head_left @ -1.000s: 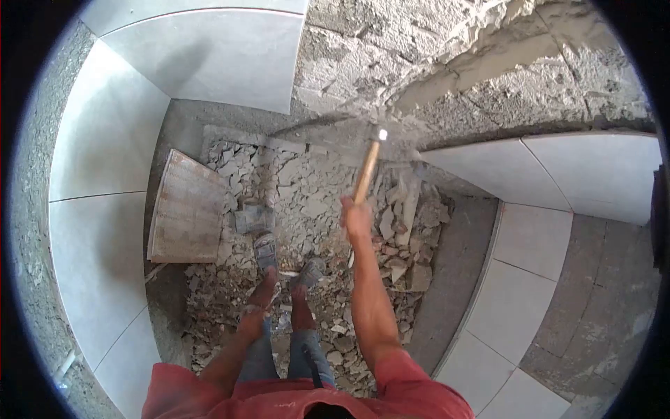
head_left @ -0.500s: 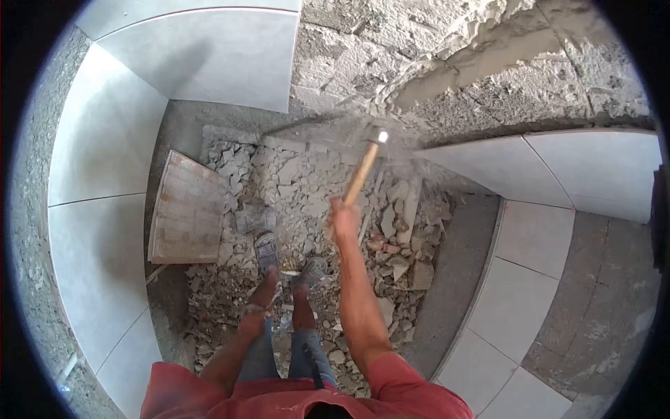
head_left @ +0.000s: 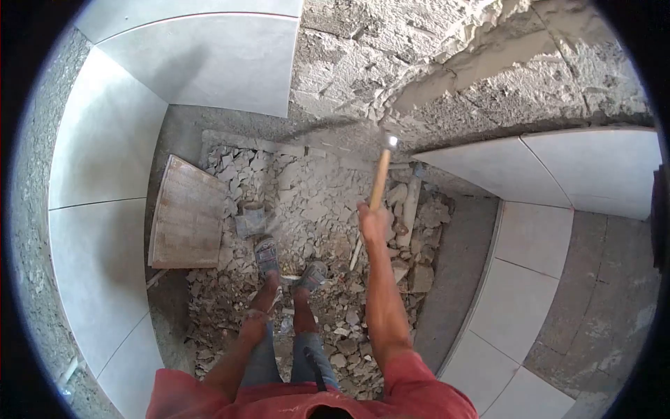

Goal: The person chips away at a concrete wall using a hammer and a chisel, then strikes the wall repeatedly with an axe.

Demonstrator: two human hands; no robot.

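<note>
On the far left, smooth grey wall tiles point(head_left: 105, 140) still cover the wall. Next to them a loose tile point(head_left: 187, 213) leans with its ribbed back up, beside a heap of rubble point(head_left: 307, 202) on the floor. The person's feet in sandals point(head_left: 266, 253) stand in the broken bits. The left hand point(head_left: 252, 322) rests low by the knee; I cannot tell if it is open or closed, and it seems to hold nothing. Further right, the right hand point(head_left: 374, 223) is wrapped tight around the wooden handle of a hammer point(head_left: 382, 176). Its metal head is up near the rough bare wall point(head_left: 488, 77), just by the top edge of the white tile point(head_left: 502, 171) on the right. This looks like the chipping step. The next hit likely needs good aim at that edge.
</note>
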